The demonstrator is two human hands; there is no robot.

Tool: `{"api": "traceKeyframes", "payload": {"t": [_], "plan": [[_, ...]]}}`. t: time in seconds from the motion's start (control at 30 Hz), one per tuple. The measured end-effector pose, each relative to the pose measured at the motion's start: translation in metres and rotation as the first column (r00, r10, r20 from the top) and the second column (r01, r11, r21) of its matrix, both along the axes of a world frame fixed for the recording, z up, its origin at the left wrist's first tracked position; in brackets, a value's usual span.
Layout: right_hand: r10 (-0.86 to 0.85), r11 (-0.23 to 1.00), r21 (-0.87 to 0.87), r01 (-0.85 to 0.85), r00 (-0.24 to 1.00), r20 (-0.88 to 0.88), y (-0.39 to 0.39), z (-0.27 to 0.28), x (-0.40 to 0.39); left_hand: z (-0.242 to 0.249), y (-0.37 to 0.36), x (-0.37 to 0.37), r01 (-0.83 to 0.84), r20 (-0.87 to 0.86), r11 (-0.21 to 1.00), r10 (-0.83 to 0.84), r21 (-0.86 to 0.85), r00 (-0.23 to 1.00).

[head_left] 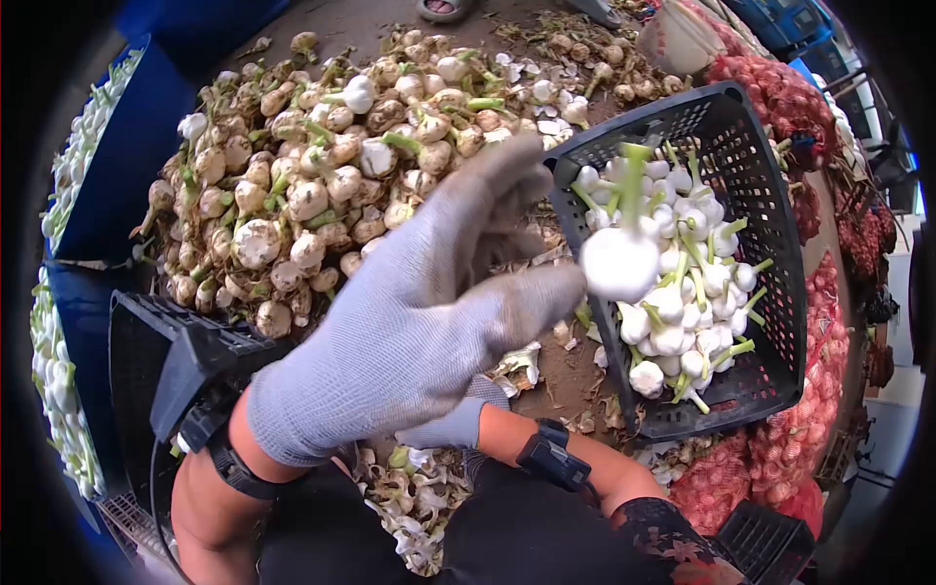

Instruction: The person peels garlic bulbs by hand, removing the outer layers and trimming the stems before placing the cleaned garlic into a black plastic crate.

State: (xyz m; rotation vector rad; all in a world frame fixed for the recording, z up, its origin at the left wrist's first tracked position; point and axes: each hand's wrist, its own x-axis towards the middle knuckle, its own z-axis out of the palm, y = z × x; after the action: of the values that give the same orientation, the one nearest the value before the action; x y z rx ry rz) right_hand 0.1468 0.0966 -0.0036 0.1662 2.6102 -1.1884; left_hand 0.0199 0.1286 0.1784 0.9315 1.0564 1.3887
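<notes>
My left hand [419, 302], in a grey knit glove, reaches across the middle of the view with thumb and fingers apart. Just beyond its thumb tip a clean white garlic bulb [619, 263] with a green stem is in the air, slightly blurred, over the black plastic crate [770, 224]. Inside that crate lie many trimmed white garlic bulbs [687, 302]. Below the left wrist is my right hand [447, 427], also gloved; its fingers are mostly hidden behind the left hand. Loose garlic peelings [414, 502] lie between my legs.
A large heap of soil-stained garlic [302, 195] covers the ground ahead. Blue crates [107, 166] of white garlic stand at left, near another black crate [146, 361]. Red mesh sacks [809, 361] of garlic line the right side. A person's shoe [442, 8] shows at the top.
</notes>
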Motion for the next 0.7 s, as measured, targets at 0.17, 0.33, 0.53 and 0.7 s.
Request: {"api": "traceKeyframes", "payload": {"t": [0.17, 0.33, 0.53, 0.7], "plan": [[-0.467, 0.874, 0.167, 0.457, 0.884, 0.021, 0.083, 0.026, -0.007, -0.026, -0.033, -0.042, -0.383, -0.266, 0.916, 0.342, -0.121, 0.901], [-0.583, 0.617, 0.532, 0.580, 0.791, -0.186, 0.147, -0.058, -0.032, -0.129, -0.094, -0.048, -0.299, -0.133, 0.823, 0.268, -0.483, 0.954], [-0.556, 0.653, 0.633, 0.416, 0.831, 0.027, 0.136, -0.056, -0.041, -0.186, -0.107, -0.054, -0.339, -0.195, 0.795, 0.277, -0.504, 0.941], [-0.475, 0.824, 0.188, 0.535, 0.832, -0.285, 0.079, -0.004, -0.022, -0.181, -0.097, -0.033, -0.218, 0.123, 0.806, 0.337, -0.551, 0.934]]}}
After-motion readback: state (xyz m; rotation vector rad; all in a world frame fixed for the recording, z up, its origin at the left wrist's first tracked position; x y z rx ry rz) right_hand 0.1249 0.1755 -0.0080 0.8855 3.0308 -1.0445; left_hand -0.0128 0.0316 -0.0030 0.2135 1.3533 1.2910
